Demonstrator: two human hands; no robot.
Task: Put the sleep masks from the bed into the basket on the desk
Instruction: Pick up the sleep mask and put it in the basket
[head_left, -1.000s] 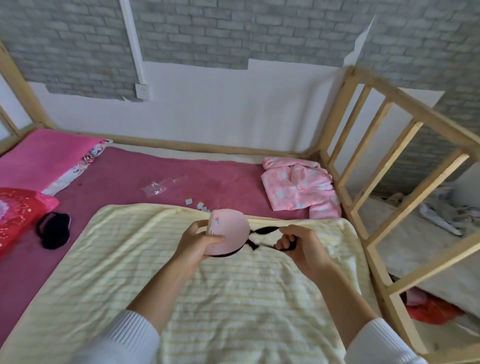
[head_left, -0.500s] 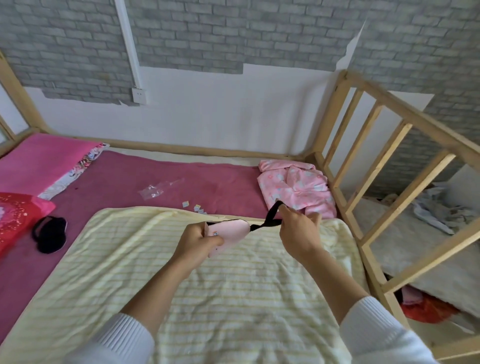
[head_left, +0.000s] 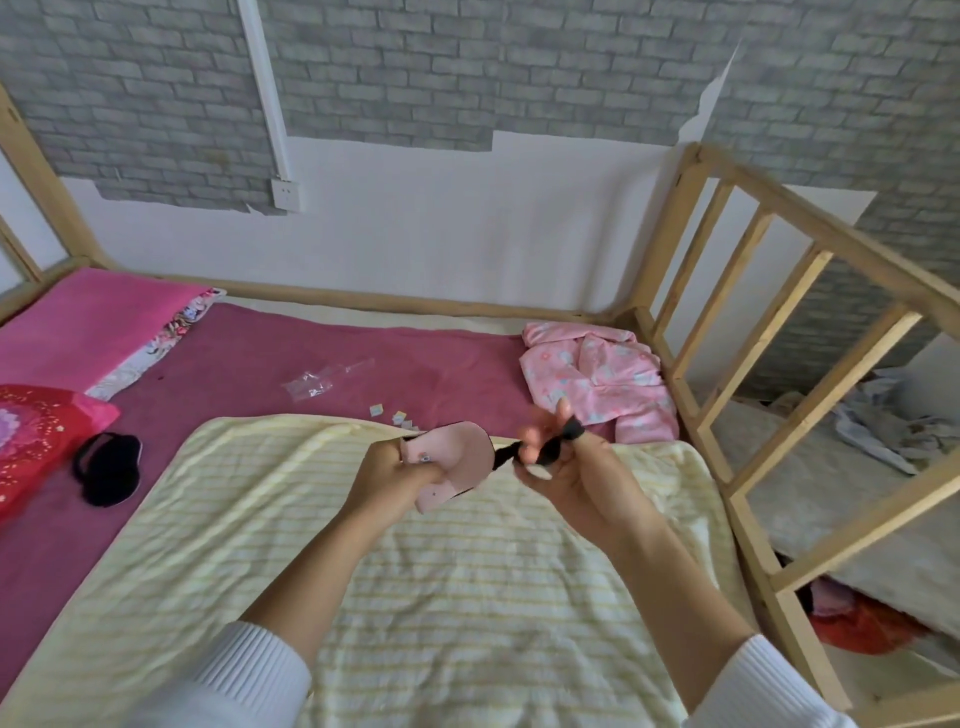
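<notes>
- Currently both hands are up over the blanket (head_left: 467, 597), sleeves cut off at the bottom edge.
- Left hand (head_left: 395, 475) grips the pink mask (head_left: 457, 457), thumb on its face.
- Right hand (head_left: 576, 478) holds the strap (head_left: 550, 447), pulled taut from the mask and looped over a raised finger.
- Pink mask is bent and in the air between the hands.
- Black mask (head_left: 109, 470) lies on the sheet (head_left: 260, 374), far left.
- Right fingers are blurred; probably a thumb-and-finger pinch.

one head-worn wide-angle view looks forward and down over the bed (head_left: 270, 374), near both forearms, facing the brick-papered wall (head_left: 467, 78).
</notes>
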